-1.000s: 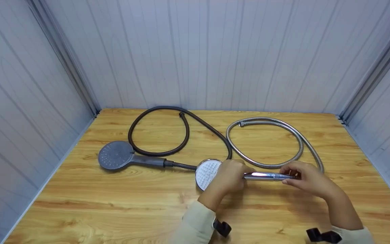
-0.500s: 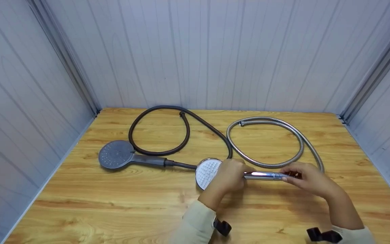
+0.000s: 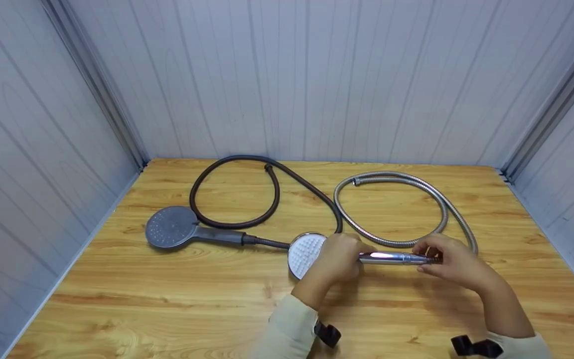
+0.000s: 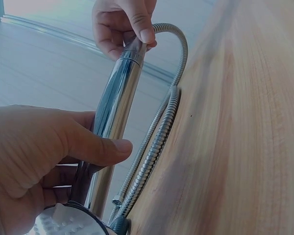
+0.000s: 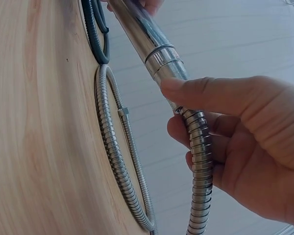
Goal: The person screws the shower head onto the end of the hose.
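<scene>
My left hand (image 3: 338,260) grips the handle of a chrome hand shower (image 3: 384,258), thumb across it in the left wrist view. Its round white spray face (image 3: 305,255) shows just left of that hand. At the handle's other end, my right hand (image 3: 459,263) pinches the connector at the end of a silver shower hose (image 5: 198,161). In the right wrist view the thumb lies on the metal connector (image 5: 167,66), with the fingers curled behind the hose. Connector and handle meet end to end; the thread inside is hidden.
A grey hand shower (image 3: 171,227) lies at left, joined to a dark hose (image 3: 278,189) looped behind it and passing near the white spray face. The silver hose lies coiled at back right, its free end nut (image 3: 356,182) visible. Panelled walls (image 3: 287,80) border the wooden table (image 3: 167,309).
My right thumb and fingers shift slightly on the connector, moving onto it and then back a little. The left hand, the handle and the grey hand shower stay in place.
</scene>
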The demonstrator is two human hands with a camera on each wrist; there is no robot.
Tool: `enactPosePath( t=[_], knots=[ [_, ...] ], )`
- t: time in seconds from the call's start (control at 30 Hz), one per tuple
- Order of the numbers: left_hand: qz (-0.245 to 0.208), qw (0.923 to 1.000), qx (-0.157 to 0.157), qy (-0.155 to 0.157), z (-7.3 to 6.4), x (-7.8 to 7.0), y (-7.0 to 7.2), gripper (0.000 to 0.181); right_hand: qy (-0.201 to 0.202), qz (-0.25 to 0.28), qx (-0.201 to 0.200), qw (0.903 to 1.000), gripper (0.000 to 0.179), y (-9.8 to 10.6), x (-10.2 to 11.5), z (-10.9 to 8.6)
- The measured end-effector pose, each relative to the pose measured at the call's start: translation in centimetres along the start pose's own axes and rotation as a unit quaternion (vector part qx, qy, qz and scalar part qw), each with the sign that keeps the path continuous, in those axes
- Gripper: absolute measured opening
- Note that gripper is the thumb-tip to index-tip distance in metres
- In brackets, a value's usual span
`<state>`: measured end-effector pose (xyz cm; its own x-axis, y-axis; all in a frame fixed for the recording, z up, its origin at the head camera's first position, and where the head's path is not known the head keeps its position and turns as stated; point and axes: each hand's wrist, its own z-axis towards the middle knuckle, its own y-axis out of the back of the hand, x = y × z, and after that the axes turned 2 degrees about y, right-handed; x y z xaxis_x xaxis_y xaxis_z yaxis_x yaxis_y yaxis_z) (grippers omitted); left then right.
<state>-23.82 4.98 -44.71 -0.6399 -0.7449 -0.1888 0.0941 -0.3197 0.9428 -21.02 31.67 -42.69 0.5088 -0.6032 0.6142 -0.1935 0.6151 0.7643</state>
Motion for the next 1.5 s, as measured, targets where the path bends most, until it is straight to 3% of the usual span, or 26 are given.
enactPosePath(
  t=[0.5, 0.63, 0.8, 1.27, 1.5],
  knots=[
    [-0.010, 0.9999, 0.010, 0.005, -0.07, -0.10, 0.27, 0.042, 0.028, -0.006, -0.005, 0.9996, 0.021, 0.03, -0.19, 0.00],
    [0.004, 1.0000, -0.002, -0.003, -0.09, -0.07, 0.24, 0.042, 0.031, 0.003, -0.002, 0.9995, 0.020, 0.04, -0.17, -0.06],
    [0.021, 0.9996, -0.017, -0.012, -0.14, -0.01, 0.17, 0.042, 0.021, 0.014, 0.005, 0.9997, 0.020, 0.04, -0.06, -0.09],
    [0.015, 0.9998, -0.012, -0.010, -0.07, 0.01, 0.18, 0.041, 0.023, -0.003, 0.008, 0.9997, 0.017, 0.10, -0.31, 0.00],
    [0.009, 0.9998, -0.016, -0.010, -0.06, 0.03, 0.11, 0.042, -0.008, 0.002, 0.023, 0.9997, 0.022, 0.31, -0.07, -0.04]
  ],
)
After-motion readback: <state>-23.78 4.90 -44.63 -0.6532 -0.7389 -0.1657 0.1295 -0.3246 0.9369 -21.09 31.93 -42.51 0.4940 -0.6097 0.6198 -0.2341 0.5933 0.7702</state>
